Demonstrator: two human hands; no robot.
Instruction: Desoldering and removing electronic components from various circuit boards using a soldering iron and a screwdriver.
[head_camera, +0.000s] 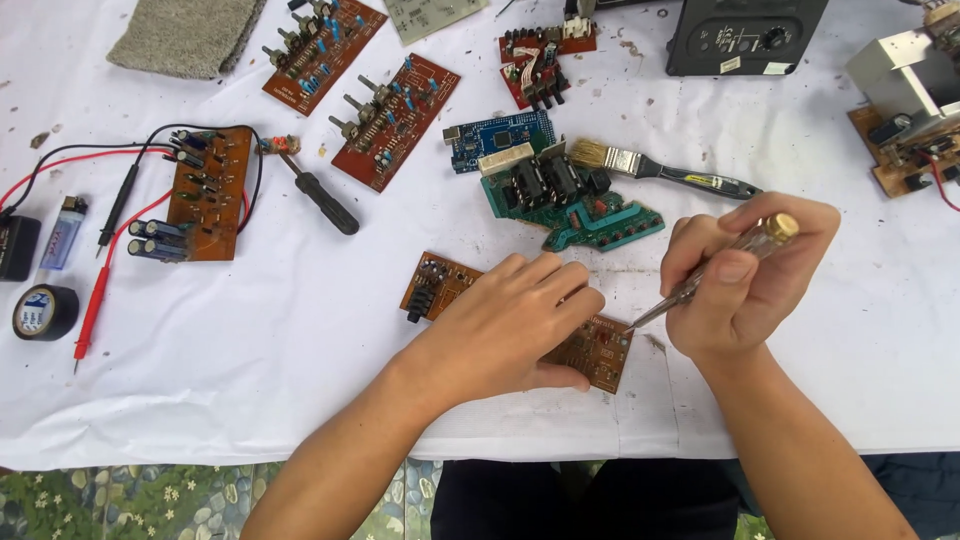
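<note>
Two hands at work: we see both over one small brown rectangular circuit board (600, 350) lying flat on the white cloth-covered table (300, 360), near the front edge, centre.
Left hand (510, 325): spread palm-down on the board, fingers pressing it to the cloth; it pins the board and encloses nothing.
Right hand (740, 280): clenched around a clear-handled screwdriver with a brass cap (740, 255), whose metal tip meets the board's right end.
How the board handles: we judge it light, thin and stiff, yet fragile where components and solder stand up. It would slide easily on cloth, so flat pressure suits it. To lift it, we would take it by the bare long edges, away from the black jack at its left end.
How the screwdriver handles: light, rigid, smooth plastic; a grip around the handle fits.
Containers: we find none holding anything. A black roll of tape (45, 312) and a blue lighter (65, 232) lie loose at far left.
Around it: a green board with black relays (575, 205) and a wooden-handled paintbrush (650, 168) lie just beyond; a brown board with red and black probe leads (205, 195) sits left, a black-handled screwdriver (320, 197) beside it; a grey folded cloth (185, 35) lies far left.
</note>
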